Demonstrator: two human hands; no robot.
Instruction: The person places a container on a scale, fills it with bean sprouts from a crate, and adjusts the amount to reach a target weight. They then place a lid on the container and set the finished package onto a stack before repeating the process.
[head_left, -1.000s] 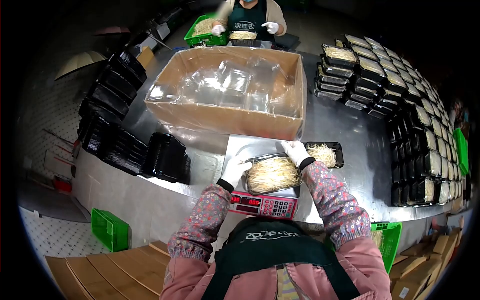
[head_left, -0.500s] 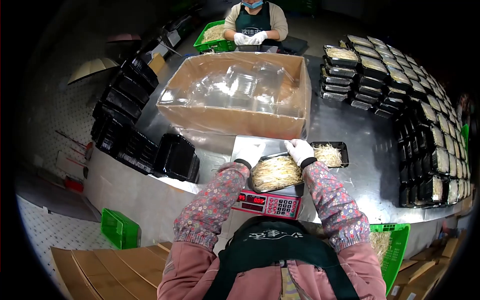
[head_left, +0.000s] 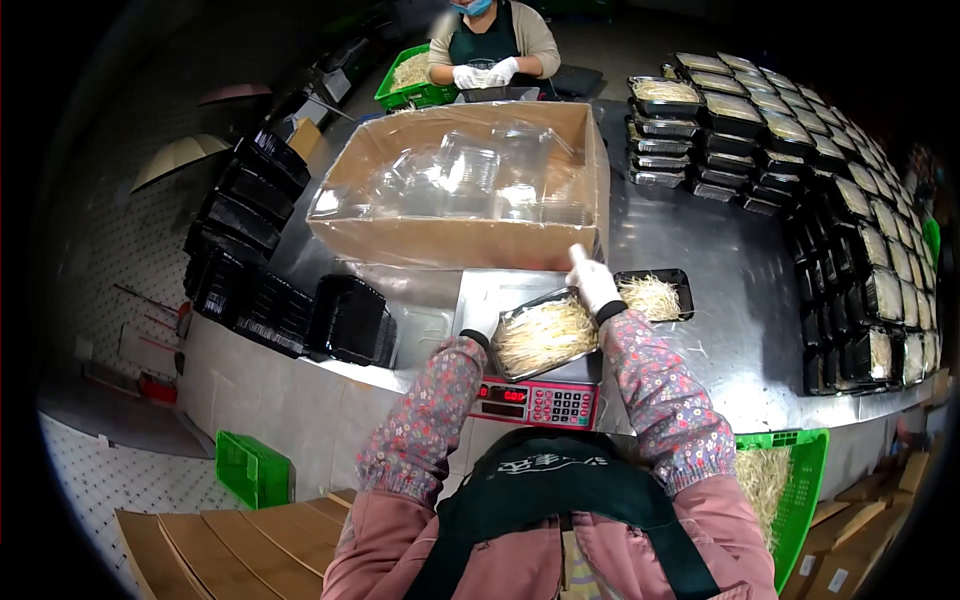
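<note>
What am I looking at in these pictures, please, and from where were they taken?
There is no machine here. A person wears a camera on the head that looks forward and down, so the wide, rounded picture shows their own sleeves and white-gloved hands. The right hand grips the far right corner of a black tray filled with pale sprouts, which sits tilted over a red scale. The left hand is at the tray's left edge, mostly hidden. Beside it lies a second tray with fewer sprouts. On the metal table stand a cardboard box of clear lids, stacks of empty black trays on the left and filled trays on the right. A green basket of sprouts sits lower right. A co-worker stands across the table.
</note>
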